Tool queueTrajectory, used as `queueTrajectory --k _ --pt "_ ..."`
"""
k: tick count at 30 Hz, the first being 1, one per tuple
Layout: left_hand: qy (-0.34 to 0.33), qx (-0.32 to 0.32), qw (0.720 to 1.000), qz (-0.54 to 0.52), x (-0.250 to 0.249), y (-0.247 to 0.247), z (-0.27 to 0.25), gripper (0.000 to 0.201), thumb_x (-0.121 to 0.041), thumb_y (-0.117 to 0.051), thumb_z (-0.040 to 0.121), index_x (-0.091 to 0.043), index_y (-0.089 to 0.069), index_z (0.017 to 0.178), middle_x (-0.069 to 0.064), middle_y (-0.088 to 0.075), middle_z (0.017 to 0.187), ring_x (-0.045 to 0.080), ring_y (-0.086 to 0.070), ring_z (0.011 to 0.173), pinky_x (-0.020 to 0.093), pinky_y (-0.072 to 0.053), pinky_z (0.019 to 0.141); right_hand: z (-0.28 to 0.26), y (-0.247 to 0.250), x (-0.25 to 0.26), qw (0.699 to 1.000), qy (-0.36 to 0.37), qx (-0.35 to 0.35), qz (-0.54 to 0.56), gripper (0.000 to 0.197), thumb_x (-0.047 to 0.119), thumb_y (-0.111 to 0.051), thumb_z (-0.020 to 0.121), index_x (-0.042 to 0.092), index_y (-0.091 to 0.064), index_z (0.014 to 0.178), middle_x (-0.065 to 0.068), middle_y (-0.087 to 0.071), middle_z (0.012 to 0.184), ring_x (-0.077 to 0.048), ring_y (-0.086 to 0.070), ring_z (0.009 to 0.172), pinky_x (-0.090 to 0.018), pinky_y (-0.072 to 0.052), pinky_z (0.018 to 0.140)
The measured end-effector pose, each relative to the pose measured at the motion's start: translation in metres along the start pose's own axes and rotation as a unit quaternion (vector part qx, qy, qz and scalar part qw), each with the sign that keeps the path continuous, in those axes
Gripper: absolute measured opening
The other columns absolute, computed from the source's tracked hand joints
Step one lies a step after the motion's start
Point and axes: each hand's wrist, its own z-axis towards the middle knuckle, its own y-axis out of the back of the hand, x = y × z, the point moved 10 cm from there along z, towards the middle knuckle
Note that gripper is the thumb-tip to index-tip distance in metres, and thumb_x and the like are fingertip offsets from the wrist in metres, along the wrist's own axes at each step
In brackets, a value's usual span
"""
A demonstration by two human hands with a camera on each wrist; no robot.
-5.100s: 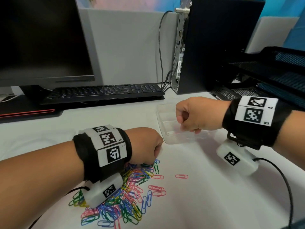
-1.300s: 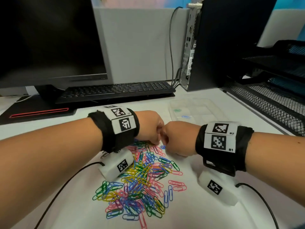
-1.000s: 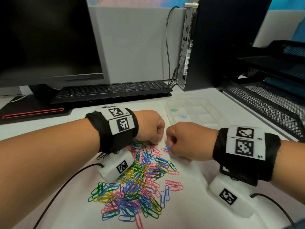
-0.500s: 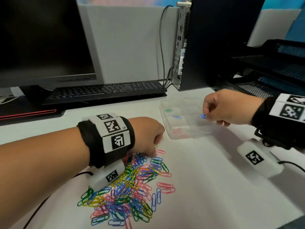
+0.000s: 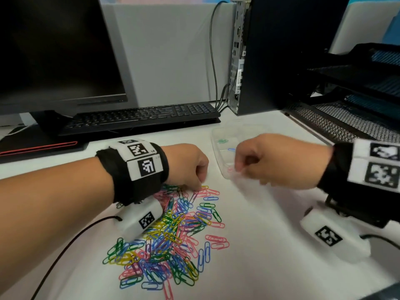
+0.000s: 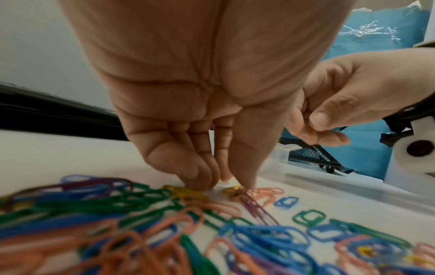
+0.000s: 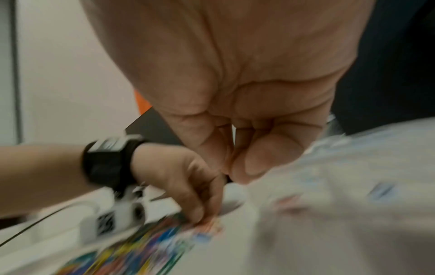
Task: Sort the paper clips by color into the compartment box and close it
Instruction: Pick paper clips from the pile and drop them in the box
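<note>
A heap of coloured paper clips (image 5: 173,237) lies on the white table in front of me. My left hand (image 5: 200,186) is at its far edge. In the left wrist view the left hand (image 6: 219,184) pinches down on a yellow clip (image 6: 186,190) that lies on the table. The clear compartment box (image 5: 218,135) stands open just beyond, with a green clip (image 5: 221,141), a blue clip (image 5: 231,149) and a pink clip (image 5: 230,169) in separate compartments. My right hand (image 5: 238,167) hovers over the box's near end, blurred. Its thumb and fingers are curled together (image 7: 229,173) with no clip visible.
A black keyboard (image 5: 140,118) and a monitor (image 5: 58,50) stand at the back left. A computer tower (image 5: 281,50) is at the back middle, and black mesh trays (image 5: 346,118) are on the right. Cables run from both wrist cameras across the table.
Half a second ago my right hand held a blue clip over the box. It has since moved left and nearer, and no clip shows in it. My left hand stays at the heap's far edge.
</note>
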Motion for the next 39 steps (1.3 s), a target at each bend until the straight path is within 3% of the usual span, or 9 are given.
queueTrajectory --k 3,7,11,17,23,26,30,35,39 --pt "0.001 0.025 1.0 0.016 -0.005 -0.01 -0.001 0.024 -0.029 -0.08 0.072 -0.021 -0.063 0.087 -0.008 -0.064 0.08 0.011 -0.057 0.071 0.027 -0.048 0.066 0.004 -0.038 0.028 0.996 0.043 0.043 -0.065 0.012 0.023 -0.059 0.087 0.021 -0.065 0.097 0.01 -0.053 0.068 0.003 -0.052 0.057 -0.011 -0.038 0.051" --pt "0.005 0.016 0.999 0.037 -0.003 -0.01 -0.006 0.03 -0.032 -0.081 0.071 -0.021 -0.058 0.086 -0.006 -0.062 0.083 0.015 -0.056 0.074 0.029 -0.045 0.067 0.018 -0.059 0.034 0.993 0.025 0.051 -0.104 0.015 0.029 -0.058 0.089 0.019 -0.06 0.101 0.002 -0.061 0.094 -0.02 -0.056 0.087 -0.029 -0.042 0.068" --pt "0.02 0.014 0.999 0.036 0.011 -0.009 -0.014 0.038 -0.04 -0.083 0.067 -0.021 -0.057 0.087 -0.005 -0.063 0.083 0.016 -0.055 0.075 0.031 -0.044 0.067 0.03 -0.058 0.032 0.993 0.003 0.032 -0.114 0.012 0.025 -0.057 0.09 0.021 -0.047 0.085 0.002 -0.05 0.083 -0.023 -0.049 0.082 -0.03 -0.034 0.059" --pt "0.032 0.011 0.999 0.03 0.023 -0.005 -0.019 0.042 -0.048 -0.083 0.064 -0.021 -0.058 0.084 -0.007 -0.06 0.076 0.014 -0.054 0.07 0.027 -0.04 0.059 0.028 -0.063 0.03 0.987 0.002 0.064 -0.15 0.025 0.037 -0.066 0.086 0.02 -0.047 0.086 0.003 -0.05 0.082 -0.021 -0.048 0.079 -0.022 -0.03 0.053" --pt "0.01 -0.023 0.999 0.035 0.002 -0.001 -0.012 0.025 -0.04 -0.078 0.074 -0.022 -0.06 0.076 -0.008 -0.06 0.072 0.011 -0.054 0.066 0.025 -0.039 0.058 0.024 -0.055 0.033 0.993 -0.008 0.049 -0.105 0.015 0.029 -0.065 0.086 0.02 -0.054 0.085 0.008 -0.047 0.064 -0.004 -0.042 0.054 -0.023 -0.032 0.05" --pt "0.006 -0.012 0.999 0.036 -0.005 -0.008 -0.012 0.018 -0.033 -0.077 0.075 -0.021 -0.064 0.079 -0.008 -0.06 0.069 0.006 -0.051 0.061 0.023 -0.037 0.054 0.028 -0.061 0.035 0.991 -0.015 0.055 -0.12 0.013 0.028 -0.063 0.088 0.019 -0.054 0.089 0.006 -0.05 0.071 -0.009 -0.047 0.057 -0.023 -0.034 0.051" --pt "0.011 -0.008 1.0 0.019 -0.005 -0.009 -0.013 0.012 -0.026 -0.076 0.077 -0.02 -0.066 0.079 -0.009 -0.061 0.07 0.007 -0.052 0.062 0.022 -0.04 0.056 0.035 -0.068 0.033 0.986 -0.017 0.072 -0.152 0.008 0.018 -0.06 0.089 0.014 -0.06 0.095 -0.004 -0.061 0.09 -0.023 -0.058 0.083 -0.027 -0.039 0.058" --pt "0.019 0.001 1.0 -0.007 -0.009 -0.012 -0.013 0.008 -0.015 -0.074 0.076 -0.017 -0.069 0.082 -0.007 -0.062 0.071 0.011 -0.056 0.065 0.021 -0.044 0.057 0.034 -0.077 0.03 0.979 -0.014 0.111 -0.169 0.018 0.017 -0.059 0.088 0.006 -0.068 0.098 -0.01 -0.068 0.095 -0.027 -0.064 0.087 -0.028 -0.045 0.065" --pt "0.018 0.01 0.999 -0.027 -0.014 -0.014 -0.012 0.008 -0.012 -0.073 0.074 -0.017 -0.068 0.077 -0.005 -0.061 0.068 0.01 -0.053 0.059 0.022 -0.045 0.057 0.026 -0.075 0.03 0.984 -0.006 0.101 -0.145 0.012 0.022 -0.062 0.083 0.011 -0.064 0.088 -0.006 -0.064 0.085 -0.022 -0.057 0.076 -0.027 -0.04 0.058"
